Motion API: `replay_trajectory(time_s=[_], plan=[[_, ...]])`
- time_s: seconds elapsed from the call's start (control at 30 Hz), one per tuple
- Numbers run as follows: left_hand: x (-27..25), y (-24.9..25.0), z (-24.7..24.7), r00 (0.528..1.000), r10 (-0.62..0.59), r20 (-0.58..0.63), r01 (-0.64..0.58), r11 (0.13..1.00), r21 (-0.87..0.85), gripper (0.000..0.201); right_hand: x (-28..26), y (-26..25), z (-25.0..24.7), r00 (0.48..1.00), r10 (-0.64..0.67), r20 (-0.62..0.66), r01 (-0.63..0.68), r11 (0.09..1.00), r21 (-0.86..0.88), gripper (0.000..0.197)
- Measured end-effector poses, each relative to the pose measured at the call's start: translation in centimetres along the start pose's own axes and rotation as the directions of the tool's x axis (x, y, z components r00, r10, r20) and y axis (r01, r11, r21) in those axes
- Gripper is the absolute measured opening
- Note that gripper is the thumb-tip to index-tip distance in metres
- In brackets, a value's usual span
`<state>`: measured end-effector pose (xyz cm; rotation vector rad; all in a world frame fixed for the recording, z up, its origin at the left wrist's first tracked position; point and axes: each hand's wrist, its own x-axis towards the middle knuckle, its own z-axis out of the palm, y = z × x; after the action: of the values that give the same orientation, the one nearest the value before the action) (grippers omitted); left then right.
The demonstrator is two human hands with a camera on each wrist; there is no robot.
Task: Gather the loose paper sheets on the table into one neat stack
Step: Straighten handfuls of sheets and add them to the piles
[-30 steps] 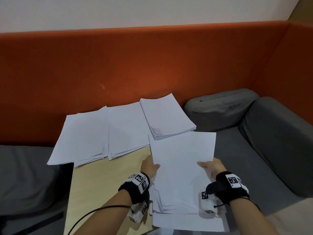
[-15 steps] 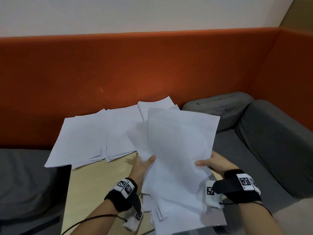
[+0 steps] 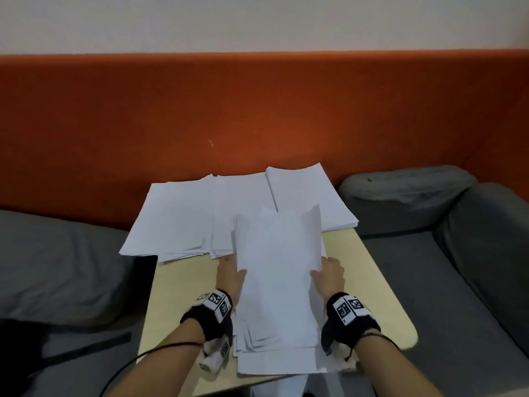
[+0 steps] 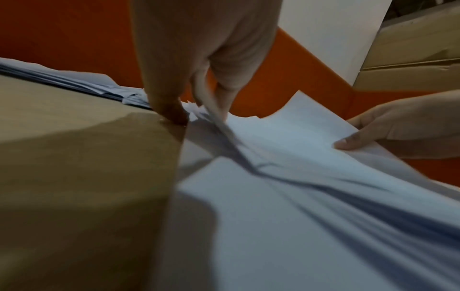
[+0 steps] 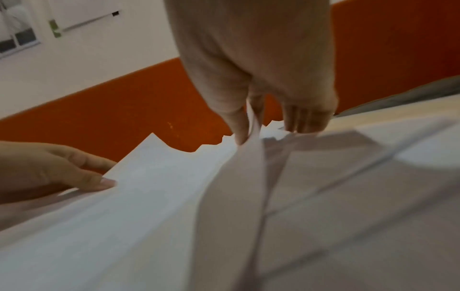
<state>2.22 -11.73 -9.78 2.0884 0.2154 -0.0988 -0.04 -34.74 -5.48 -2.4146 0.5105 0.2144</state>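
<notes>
Both hands, left hand (image 3: 232, 275) and right hand (image 3: 329, 273), have swung the bundle of sheets (image 3: 276, 282) back over the tabletop (image 3: 183, 285); fingers (image 4: 348, 144) pinch its side edges, ready to square it.

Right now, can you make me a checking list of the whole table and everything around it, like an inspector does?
Surface: light wooden table, rounded near corner, partly bare.
Job's things: bundle of sheets held between both hands, its lower edges fanned and uneven; three paper piles lie side by side at the far edge, the left one hanging over the table's side.
Clutter: nothing seen.
Grippers: left hand grips the bundle's left edge; right hand grips its right edge.
Cables: black cable runs from the left wrist strap off the near edge.
Surroundings: orange padded backrest, grey cushions on both sides, white wall above.
</notes>
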Motion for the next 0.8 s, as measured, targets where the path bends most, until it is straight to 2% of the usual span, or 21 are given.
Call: replay_trajectory(time_s=[0.07, 0.13, 0.23, 0.33, 0.43, 0.57, 0.63, 0.73, 0.8], plan=[[0.3, 0.1, -0.9, 0.999, -0.027, -0.045, 0.030, 0.997, 0.067, 0.035, -0.3, -0.6, -0.7, 0.992, 0.053, -0.113, -0.047, 0.998, 0.047, 0.031], [-0.1, 1.6, -2.2, 0.997, -0.040, -0.063, 0.043, 0.998, 0.055, 0.018, -0.3, -0.8, -2.0, 0.976, 0.061, -0.211, -0.030, 0.988, 0.151, 0.026], [-0.3, 2.4, -3.0, 0.997, -0.038, -0.063, 0.038, 0.999, 0.009, 0.018, 0.2, 0.2, -3.8, 0.942, 0.110, -0.316, -0.015, 0.957, 0.288, 0.024], [-0.3, 2.5, -2.9, 0.994, -0.091, -0.059, 0.085, 0.992, -0.088, 0.025, 0.2, 1.1, -5.1, 0.901, 0.156, -0.404, 0.017, 0.919, 0.394, 0.027], [-0.3, 2.7, -2.5, 0.995, -0.074, -0.068, 0.069, 0.995, -0.076, 0.037, 0.0, 1.5, -5.7, 0.895, 0.180, -0.407, 0.045, 0.874, 0.484, 0.024], [-0.7, 4.0, -2.1, 0.987, -0.010, -0.161, -0.028, 0.973, -0.228, 0.030, -0.3, 1.2, -5.9, 0.919, 0.106, -0.380, 0.131, 0.826, 0.548, 0.017], [-0.9, 5.2, -2.0, 0.997, 0.030, -0.067, -0.048, 0.960, -0.274, 0.035, -0.5, 0.6, -5.9, 0.944, 0.033, -0.328, 0.179, 0.785, 0.593, 0.019], [-1.1, 7.4, -2.4, 0.990, 0.072, 0.123, -0.022, 0.930, -0.368, 0.057, -0.9, -1.3, -6.3, 0.963, -0.110, -0.246, 0.245, 0.741, 0.625, 0.019], [-1.0, 8.9, -3.0, 0.982, 0.150, 0.117, -0.097, 0.924, -0.369, 0.050, -1.2, -2.8, -7.0, 0.954, -0.180, -0.242, 0.298, 0.689, 0.661, 0.019]])
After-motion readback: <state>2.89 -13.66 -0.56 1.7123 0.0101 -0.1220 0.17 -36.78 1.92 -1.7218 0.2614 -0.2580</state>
